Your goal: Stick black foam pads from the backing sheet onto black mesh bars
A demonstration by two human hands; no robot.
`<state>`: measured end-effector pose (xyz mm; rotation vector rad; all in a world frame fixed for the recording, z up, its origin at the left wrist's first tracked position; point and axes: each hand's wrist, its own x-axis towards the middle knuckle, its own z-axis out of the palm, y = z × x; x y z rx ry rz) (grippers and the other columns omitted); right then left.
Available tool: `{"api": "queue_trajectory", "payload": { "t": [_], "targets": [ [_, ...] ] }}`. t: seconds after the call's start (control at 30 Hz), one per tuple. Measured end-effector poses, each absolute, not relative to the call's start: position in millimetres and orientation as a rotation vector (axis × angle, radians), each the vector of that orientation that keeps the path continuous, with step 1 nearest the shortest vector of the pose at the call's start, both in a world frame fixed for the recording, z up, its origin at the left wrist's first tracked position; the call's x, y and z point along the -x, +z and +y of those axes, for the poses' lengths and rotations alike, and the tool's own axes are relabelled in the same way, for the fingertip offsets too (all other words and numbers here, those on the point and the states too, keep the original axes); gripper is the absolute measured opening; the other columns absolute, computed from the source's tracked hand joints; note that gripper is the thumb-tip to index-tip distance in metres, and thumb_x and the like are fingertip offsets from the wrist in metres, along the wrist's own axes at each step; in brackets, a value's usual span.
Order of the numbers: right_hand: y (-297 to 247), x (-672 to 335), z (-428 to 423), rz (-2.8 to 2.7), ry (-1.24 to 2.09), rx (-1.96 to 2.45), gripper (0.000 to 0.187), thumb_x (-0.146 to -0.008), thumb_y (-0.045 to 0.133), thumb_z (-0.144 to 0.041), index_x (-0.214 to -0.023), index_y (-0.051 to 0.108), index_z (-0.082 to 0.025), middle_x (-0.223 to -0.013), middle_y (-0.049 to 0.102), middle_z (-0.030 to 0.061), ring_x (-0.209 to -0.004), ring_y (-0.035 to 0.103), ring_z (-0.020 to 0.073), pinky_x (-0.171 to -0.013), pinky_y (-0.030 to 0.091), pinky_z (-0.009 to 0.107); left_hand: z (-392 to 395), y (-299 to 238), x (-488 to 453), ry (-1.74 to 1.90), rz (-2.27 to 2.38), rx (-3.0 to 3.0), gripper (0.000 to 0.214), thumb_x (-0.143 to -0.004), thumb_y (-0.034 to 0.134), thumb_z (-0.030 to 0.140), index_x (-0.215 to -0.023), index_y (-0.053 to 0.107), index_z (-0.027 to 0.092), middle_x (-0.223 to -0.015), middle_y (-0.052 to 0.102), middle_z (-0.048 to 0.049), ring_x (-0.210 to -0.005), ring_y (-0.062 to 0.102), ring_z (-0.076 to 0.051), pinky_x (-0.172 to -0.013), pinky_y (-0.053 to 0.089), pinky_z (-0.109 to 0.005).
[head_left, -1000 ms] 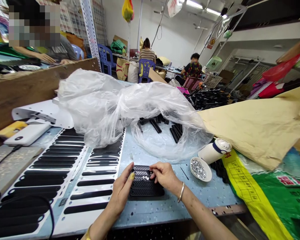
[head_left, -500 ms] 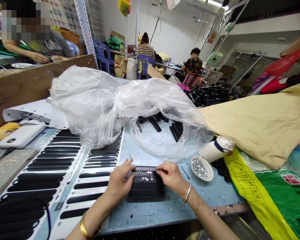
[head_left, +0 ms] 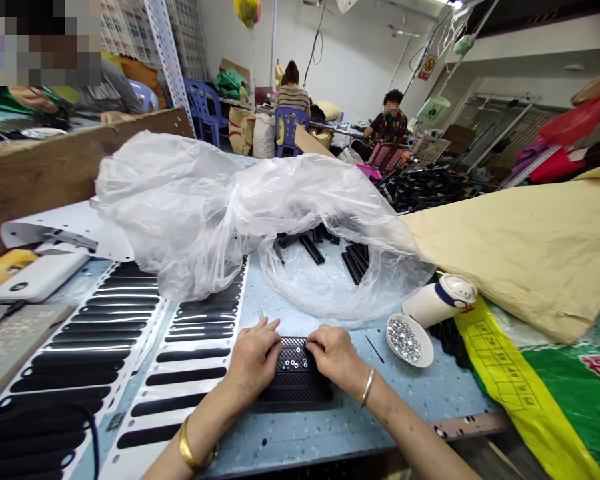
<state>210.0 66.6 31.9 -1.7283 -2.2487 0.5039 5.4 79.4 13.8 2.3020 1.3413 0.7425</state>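
Several black strips with a mesh-like texture [head_left: 300, 388] lie side by side on the blue table, close to its front edge. Small silvery washer-like rings [head_left: 293, 364] are scattered on top of them. My left hand [head_left: 255, 355] is at the strips' left end, thumb and fingers closed on the edge of a strip. At the far right corner of the strips, my right hand [head_left: 334, 355] is pinched; whatever its fingertips hold is hidden. A white bowl [head_left: 427, 359] full of similar small metal rings stands right of my right hand.
Sheets with black strips [head_left: 187, 377] lie at left. A clear plastic bag [head_left: 290, 193] with black pieces spreads behind my hands. A white bottle [head_left: 433, 303] lies beyond the bowl, and a thin dark rod [head_left: 374, 349] beside it. Co-workers [head_left: 293, 93] sit farther back.
My left hand has shifted right, over the left end of the strips. My right hand has moved slightly left, still pinched. The metal rings on the strips sit in a slightly different arrangement.
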Motion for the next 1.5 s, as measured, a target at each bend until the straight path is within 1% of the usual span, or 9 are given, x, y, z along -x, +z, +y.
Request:
{"api": "queue_trajectory", "payload": {
  "t": [0.17,0.3,0.47,0.57,0.67,0.9,1.07,1.2,1.5],
  "targets": [
    [26.7,-214.3,68.1,-2.248,0.464,1.728,0.012,-0.081,0.068,-0.015,-0.09,0.076,-0.019,-0.08,0.075,0.0046,-0.074,0.069,0.0175,-0.069,0.047,0.025,81.3,8.1,-3.7,0.793,1.349,-2.296,0.018,-0.083,0.052,0.017,-0.085,0.07,0.02,-0.109,0.075,-0.014,-0.106,0.069,-0.034,-0.084,0.054,-0.049],
    [26.7,-218.5,62.6,-2.262,0.396,1.687,0.016,-0.084,0.065,-0.014,-0.097,0.074,-0.016,-0.079,0.073,0.0048,-0.071,0.068,0.0163,-0.068,0.047,0.024,78.5,5.0,3.0,0.863,1.356,-2.302,0.021,-0.083,0.053,0.019,-0.097,0.069,0.02,-0.105,0.077,-0.0124,-0.101,0.071,-0.03,-0.083,0.055,-0.044],
    [34.7,-225.8,46.1,-2.369,0.284,1.559,0.026,-0.093,0.047,-0.011,-0.106,0.07,-0.017,-0.082,0.072,0.0064,-0.073,0.067,0.0168,-0.067,0.046,0.025,69.7,2.7,15.0,0.882,1.284,-2.453,0.039,-0.082,0.044,0.01,-0.109,0.069,0.02,-0.118,0.072,-0.014,-0.114,0.064,-0.035,-0.086,0.052,-0.051],
    [33.6,-226.9,40.8,-2.447,0.216,1.507,0.028,-0.093,0.047,-0.01,-0.11,0.068,-0.016,-0.078,0.07,0.0057,-0.067,0.064,0.0169,-0.062,0.043,0.027,64.4,-1.3,17.6,0.807,1.229,-2.62,0.05,-0.075,0.042,0.002,-0.116,0.067,0.017,-0.127,0.067,-0.0159,-0.121,0.057,-0.041,-0.086,0.049,-0.057],
    [28.2,-226.6,40.3,-2.52,0.143,1.472,0.031,-0.09,0.047,-0.008,-0.114,0.067,-0.016,-0.076,0.069,0.0053,-0.065,0.062,0.017,-0.06,0.041,0.028,61.4,-5.3,17.4,0.772,1.235,-2.671,0.056,-0.072,0.043,-0.001,-0.12,0.065,0.017,-0.13,0.065,-0.0157,-0.124,0.053,-0.042,-0.09,0.046,-0.058],
    [24.5,-238.6,34.5,-2.631,-0.019,1.428,0.041,-0.082,0.05,-0.002,-0.121,0.063,-0.009,-0.079,0.067,0.0088,-0.067,0.059,0.0202,-0.061,0.039,0.033,63.6,-3.9,19.6,0.737,1.198,-2.773,0.054,-0.07,0.045,-0.001,-0.118,0.067,0.012,-0.123,0.065,-0.0223,-0.122,0.054,-0.044,-0.09,0.046,-0.057],
    [23.6,-252.2,30.6,-2.652,-0.144,1.456,0.046,-0.078,0.049,0.001,-0.121,0.063,-0.009,-0.076,0.065,0.0082,-0.066,0.057,0.0207,-0.061,0.035,0.035,64.8,-10.3,21.5,0.757,1.179,-2.725,0.057,-0.072,0.042,-0.001,-0.122,0.064,0.016,-0.128,0.063,-0.0182,-0.127,0.052,-0.039,-0.097,0.043,-0.055],
    [20.9,-253.6,30.1,-2.678,-0.2,1.47,0.045,-0.08,0.049,0.0,-0.122,0.062,-0.009,-0.076,0.064,0.0078,-0.067,0.056,0.0206,-0.061,0.034,0.036,65.0,-13.2,22.5,0.767,1.168,-2.694,0.058,-0.073,0.042,0.0,-0.124,0.063,0.018,-0.131,0.062,-0.0164,-0.127,0.052,-0.036,-0.099,0.043,-0.053],
    [41.6,-257.9,39.4,-2.977,-0.222,1.334,0.04,-0.087,0.054,-0.007,-0.127,0.056,-0.005,-0.083,0.065,0.01,-0.07,0.056,0.0229,-0.066,0.037,0.04,71.1,2.9,23.8,0.662,1.09,-2.843,0.056,-0.071,0.043,-0.002,-0.12,0.064,0.015,-0.124,0.066,-0.0183,-0.124,0.056,-0.035,-0.096,0.046,-0.051]
  ]
}}
